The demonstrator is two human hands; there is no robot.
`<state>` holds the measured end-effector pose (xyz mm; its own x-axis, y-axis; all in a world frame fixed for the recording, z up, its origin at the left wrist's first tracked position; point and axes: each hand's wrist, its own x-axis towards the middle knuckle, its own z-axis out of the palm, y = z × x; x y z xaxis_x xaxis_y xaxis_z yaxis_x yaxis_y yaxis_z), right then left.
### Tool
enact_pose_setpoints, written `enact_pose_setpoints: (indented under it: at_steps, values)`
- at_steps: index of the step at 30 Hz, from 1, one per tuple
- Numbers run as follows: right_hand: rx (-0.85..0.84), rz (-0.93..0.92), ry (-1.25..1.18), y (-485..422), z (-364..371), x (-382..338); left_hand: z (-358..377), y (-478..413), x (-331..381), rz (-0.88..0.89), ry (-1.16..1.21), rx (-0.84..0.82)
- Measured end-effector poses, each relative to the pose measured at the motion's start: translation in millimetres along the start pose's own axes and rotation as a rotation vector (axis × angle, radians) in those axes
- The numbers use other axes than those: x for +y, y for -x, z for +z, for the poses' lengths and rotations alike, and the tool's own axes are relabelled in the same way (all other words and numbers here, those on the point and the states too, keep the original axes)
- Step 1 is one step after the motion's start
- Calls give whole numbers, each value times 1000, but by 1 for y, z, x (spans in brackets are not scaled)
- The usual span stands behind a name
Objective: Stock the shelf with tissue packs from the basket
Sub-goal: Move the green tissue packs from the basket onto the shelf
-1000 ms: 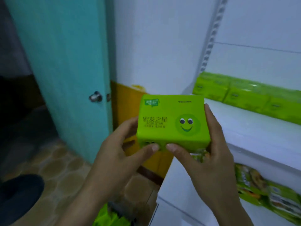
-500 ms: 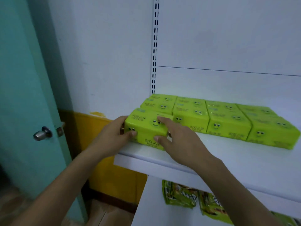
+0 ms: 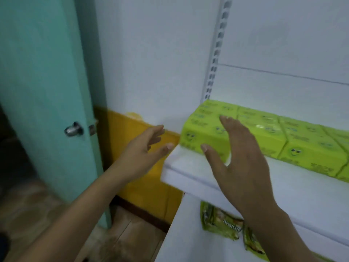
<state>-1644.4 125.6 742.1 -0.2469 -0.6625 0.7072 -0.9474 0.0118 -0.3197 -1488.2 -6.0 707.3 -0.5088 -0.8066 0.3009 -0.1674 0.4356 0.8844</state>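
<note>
Tissue packs (image 3: 294,142) in bright green plastic wrap printed with smiley faces are sitting side by side in a tight row along the white metal shelf (image 3: 188,174). The leftmost front pack (image 3: 200,138) is lying close to the shelf's left edge and pressing against its neighbour. Both hands are holding nothing. The right hand (image 3: 239,159) is hovering with straight, spread fingers in front of and over that end pack; whether its thumb is touching the wrapper cannot be told through the blur. The left hand (image 3: 145,148) is floating just left of the shelf corner, palm turned toward the pack, fingers loose and parted, apart from the wrapper. At the far left a teal painted door (image 3: 47,91) with a round metal knob (image 3: 73,129) is standing, and green snack packets (image 3: 222,225) are showing below the shelf.
</note>
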Motion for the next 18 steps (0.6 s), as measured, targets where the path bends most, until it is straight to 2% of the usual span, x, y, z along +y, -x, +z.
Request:
enact_pose_setpoints:
  at_steps: [1, 3, 7, 12, 15, 18]
  values:
    - [11, -46, -111, 8, 7, -19, -15, 18, -9, -23, 19, 38]
    - [-74, -133, -310, 29, 27, -59, -48, 62, -33, -97, 59, 128]
    - [-443, -211, -507, 90, 93, -134, -113, 170, -96, -345, 102, 396]
    - [-1137, -10, -613, 196, 206, -179, -155, 322, -188, -741, 98, 645]
    - [-1424, 126, -523, 273, 277, -183, -151, 400, -242, -987, 151, 722]
    - [-1642, 344, -455, 346, 341, -178, -127, 462, -293, -1198, 226, 720]
